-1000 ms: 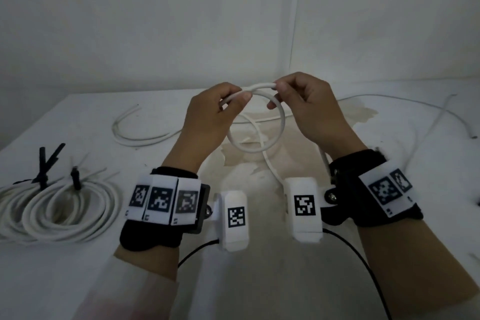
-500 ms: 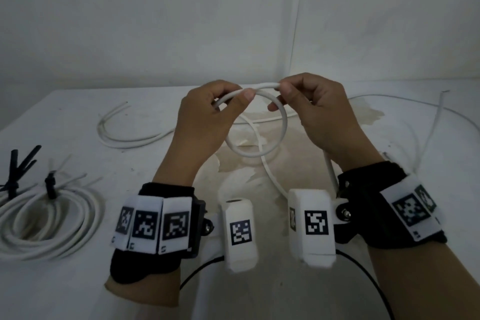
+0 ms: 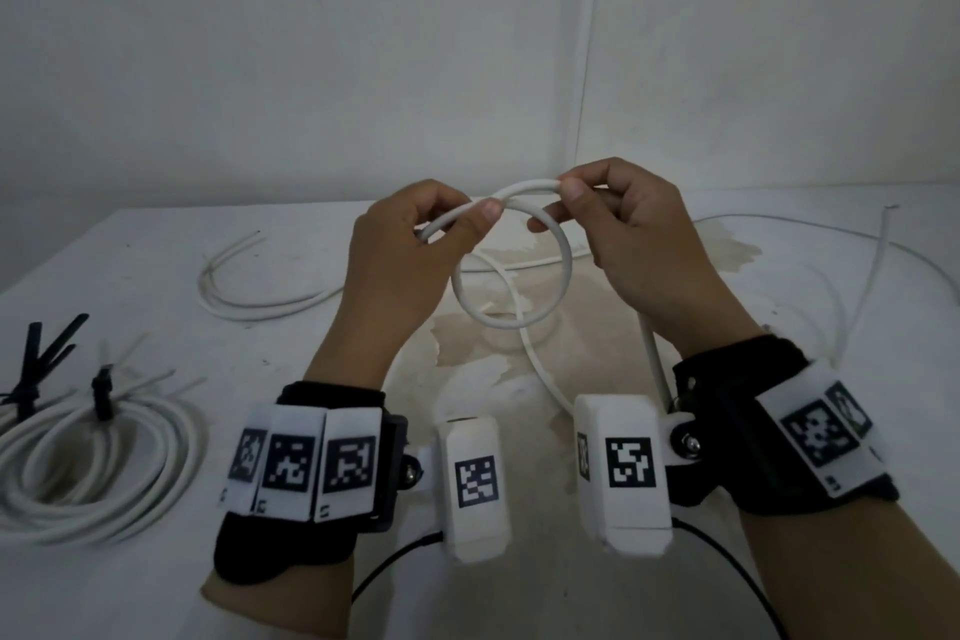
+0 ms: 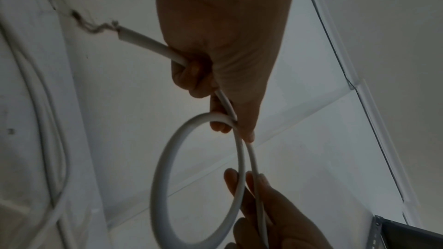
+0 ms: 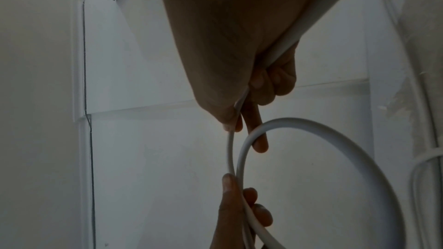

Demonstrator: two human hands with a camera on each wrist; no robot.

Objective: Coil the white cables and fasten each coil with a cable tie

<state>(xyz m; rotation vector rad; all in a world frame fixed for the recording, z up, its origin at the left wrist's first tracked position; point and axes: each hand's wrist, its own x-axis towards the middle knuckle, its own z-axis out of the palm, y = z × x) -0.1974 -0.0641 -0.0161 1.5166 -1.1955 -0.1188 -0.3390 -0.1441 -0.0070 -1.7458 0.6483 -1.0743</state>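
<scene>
Since half second ago: both hands raised slightly, loop hardly changed. Wristband markers nearest, square codes only, no legible writing. Left hand [image 3: 410, 250] pinches white cable [image 3: 511, 270] near its cut end; right hand [image 3: 628, 234] pinches loop top. Loop hangs above stained surface [image 3: 519, 587]. Tied coils [image 3: 93, 457] left of loop, well apart; loose cables [image 3: 249, 296] beyond.
</scene>
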